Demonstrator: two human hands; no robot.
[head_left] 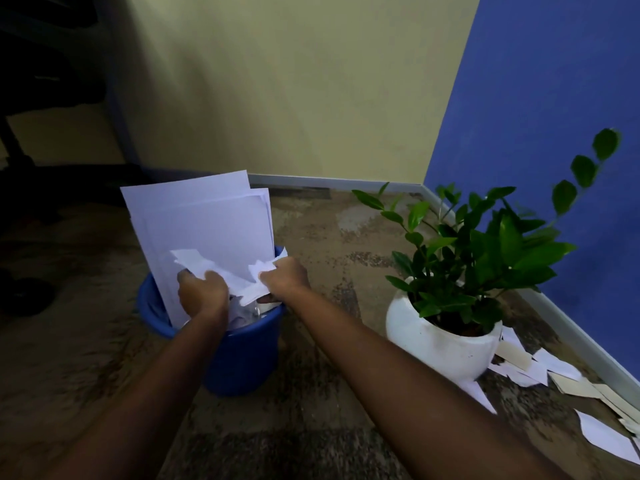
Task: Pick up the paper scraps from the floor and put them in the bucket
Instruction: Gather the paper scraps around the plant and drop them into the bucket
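A blue bucket (pixel 242 358) stands on the floor at centre left. Large white sheets (pixel 204 220) stick upright out of it. My left hand (pixel 202 292) and my right hand (pixel 285 277) are both over the bucket's mouth, each gripping white paper scraps (pixel 239 275) that bunch between them. More crumpled paper lies inside the bucket under my hands. Several white and beige scraps (pixel 540 367) lie on the floor at the right, beside and behind the plant pot.
A round white pot (pixel 440 344) with a leafy green plant (pixel 485 244) stands right of the bucket. A blue wall (pixel 554 98) runs along the right, a pale yellow wall (pixel 294 81) behind. Dark furniture (pixel 41 64) fills the upper left.
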